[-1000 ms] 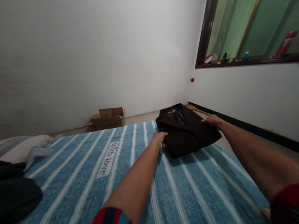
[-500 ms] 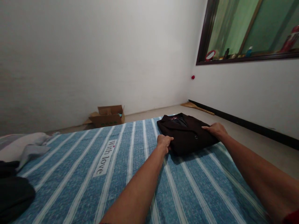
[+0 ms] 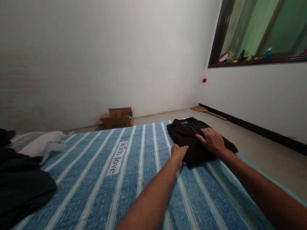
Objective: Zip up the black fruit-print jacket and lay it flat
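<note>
The left hand (image 3: 178,155) grips the near left edge of a dark jacket (image 3: 193,150), thumb on top, while the right hand (image 3: 212,140) rests on its upper face with fingers bent; whether those fingers pinch any cloth I cannot tell. The jacket lies folded, collar away from the person, at the far right of the striped bedspread (image 3: 91,179), its right corner reaching the edge beside the floor (image 3: 254,153). That placement looks like the main risk: a hard push outward by the right hand could slide the bundle off the side. If the 2 hands pull against each other, the front panels could skew and the folds come loose. Dragging the gripped edge might also catch the bedspread and ruck it. The dark clothing (image 3: 24,185) at left lies well apart.
</note>
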Demonstrator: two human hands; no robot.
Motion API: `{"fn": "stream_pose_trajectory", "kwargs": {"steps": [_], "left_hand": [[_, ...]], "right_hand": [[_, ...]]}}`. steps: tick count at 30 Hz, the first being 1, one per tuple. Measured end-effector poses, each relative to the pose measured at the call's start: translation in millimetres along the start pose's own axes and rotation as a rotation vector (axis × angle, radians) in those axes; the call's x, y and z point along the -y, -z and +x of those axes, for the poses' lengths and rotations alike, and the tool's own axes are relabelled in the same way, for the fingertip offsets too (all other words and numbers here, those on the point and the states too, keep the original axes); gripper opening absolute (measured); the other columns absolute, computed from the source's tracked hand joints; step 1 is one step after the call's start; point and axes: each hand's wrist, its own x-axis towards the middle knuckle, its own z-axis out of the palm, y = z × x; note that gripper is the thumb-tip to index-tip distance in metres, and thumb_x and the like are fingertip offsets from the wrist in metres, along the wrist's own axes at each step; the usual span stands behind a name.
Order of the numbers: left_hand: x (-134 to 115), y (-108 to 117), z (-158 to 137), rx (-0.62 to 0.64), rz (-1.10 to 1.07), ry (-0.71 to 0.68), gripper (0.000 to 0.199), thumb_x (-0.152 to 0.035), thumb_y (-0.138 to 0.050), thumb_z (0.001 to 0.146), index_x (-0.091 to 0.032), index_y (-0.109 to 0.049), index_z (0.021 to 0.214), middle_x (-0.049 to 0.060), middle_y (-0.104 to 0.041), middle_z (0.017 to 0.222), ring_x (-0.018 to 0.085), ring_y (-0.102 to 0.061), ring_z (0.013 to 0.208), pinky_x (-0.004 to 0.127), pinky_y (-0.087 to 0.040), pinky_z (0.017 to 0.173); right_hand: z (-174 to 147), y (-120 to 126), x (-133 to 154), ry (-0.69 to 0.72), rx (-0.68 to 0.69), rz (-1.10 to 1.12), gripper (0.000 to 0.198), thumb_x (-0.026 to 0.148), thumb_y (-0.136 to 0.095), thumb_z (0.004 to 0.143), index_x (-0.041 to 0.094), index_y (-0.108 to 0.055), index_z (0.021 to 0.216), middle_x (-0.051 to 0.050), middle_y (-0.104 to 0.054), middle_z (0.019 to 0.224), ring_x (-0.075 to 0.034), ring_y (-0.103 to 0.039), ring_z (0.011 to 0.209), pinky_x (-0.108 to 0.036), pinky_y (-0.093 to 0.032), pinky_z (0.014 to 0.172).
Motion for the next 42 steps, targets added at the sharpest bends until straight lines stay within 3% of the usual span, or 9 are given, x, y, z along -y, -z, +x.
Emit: {"fn": "stream_pose_trajectory", "kwargs": {"steps": [2,5,10,14,19,24,31,36,42], "left_hand": [[3,-1,-6,0.015,-0.012,-0.005,0.036,-0.027,-0.066,0.070,-0.011,-0.054,0.100,0.017,-0.064,0.090,0.028,-0.064,0.070,0.040,-0.053,0.047],[8,-4,-9,0.008,-0.018,-0.009,0.038,-0.022,-0.069,0.068,-0.011,-0.055,0.101,0.015,-0.065,0.088,0.025,-0.064,0.068,0.036,-0.054,0.049],[13,-7,-8,-0.022,0.002,-0.009,0.042,-0.018,-0.070,0.065,-0.011,-0.054,0.104,0.013,-0.066,0.086,0.023,-0.065,0.064,0.032,-0.054,0.046],[15,-8,-11,-0.023,0.044,-0.001,0.035,-0.017,-0.065,0.069,-0.011,-0.054,0.102,0.012,-0.066,0.081,0.025,-0.065,0.057,0.034,-0.053,0.042],[19,7,-35,0.067,0.075,0.013,0.025,-0.018,-0.055,0.076,-0.007,-0.053,0.098,0.009,-0.062,0.061,0.023,-0.062,0.046,0.032,-0.049,0.039],[34,45,-78,0.201,0.079,-0.015,0.025,-0.015,-0.053,0.077,-0.012,-0.048,0.102,0.002,-0.058,0.052,0.021,-0.062,0.045,0.027,-0.047,0.040],[78,115,-153,0.358,0.172,-0.083,0.015,-0.009,-0.048,0.065,-0.015,-0.052,0.078,0.000,-0.058,0.050,0.016,-0.060,0.044,0.025,-0.046,0.044],[108,170,-206,0.339,0.191,-0.115,0.019,-0.009,-0.046,0.061,-0.015,-0.054,0.076,-0.002,-0.057,0.049,0.014,-0.058,0.043,0.023,-0.044,0.044],[134,225,-253,0.268,0.205,-0.161,0.013,-0.014,-0.046,0.060,-0.015,-0.054,0.070,0.001,-0.060,0.052,0.015,-0.057,0.042,0.022,-0.040,0.042]], "right_hand": [[-14,-7,19,0.102,0.005,0.024,0.044,0.055,-0.038,0.087,0.023,-0.056,0.110,-0.008,-0.060,0.112,-0.023,-0.052,0.105,-0.034,-0.036,0.085],[-30,-21,33,0.133,-0.010,0.027,0.042,0.051,-0.039,0.088,0.020,-0.055,0.112,-0.009,-0.060,0.112,-0.026,-0.049,0.108,-0.040,-0.033,0.088],[-38,-34,36,0.113,-0.057,0.004,0.042,0.047,-0.040,0.088,0.018,-0.053,0.116,-0.011,-0.057,0.120,-0.029,-0.042,0.117,-0.049,-0.023,0.097],[-44,-42,38,0.123,-0.061,-0.023,0.045,0.044,-0.038,0.090,0.016,-0.049,0.124,-0.011,-0.050,0.131,-0.029,-0.034,0.125,-0.051,-0.016,0.102],[-46,-42,40,0.130,-0.060,-0.021,0.044,0.042,-0.039,0.090,0.015,-0.050,0.124,-0.013,-0.050,0.131,-0.030,-0.035,0.126,-0.054,-0.017,0.101],[-65,-25,66,0.147,-0.094,0.040,0.042,0.037,-0.039,0.091,0.010,-0.051,0.122,-0.019,-0.046,0.133,-0.032,-0.032,0.128,-0.055,-0.014,0.102],[-152,-10,149,0.317,-0.025,0.228,0.024,0.028,-0.045,0.087,0.017,-0.061,0.102,-0.011,-0.059,0.116,-0.025,-0.046,0.116,-0.037,-0.030,0.098],[-214,10,203,0.334,0.024,0.372,0.013,0.020,-0.048,0.083,0.020,-0.061,0.081,-0.005,-0.063,0.089,-0.018,-0.056,0.087,-0.026,-0.039,0.079],[-267,31,258,0.340,0.066,0.506,0.013,0.014,-0.049,0.080,0.020,-0.059,0.074,-0.002,-0.061,0.079,-0.016,-0.055,0.078,-0.024,-0.035,0.070]]}}
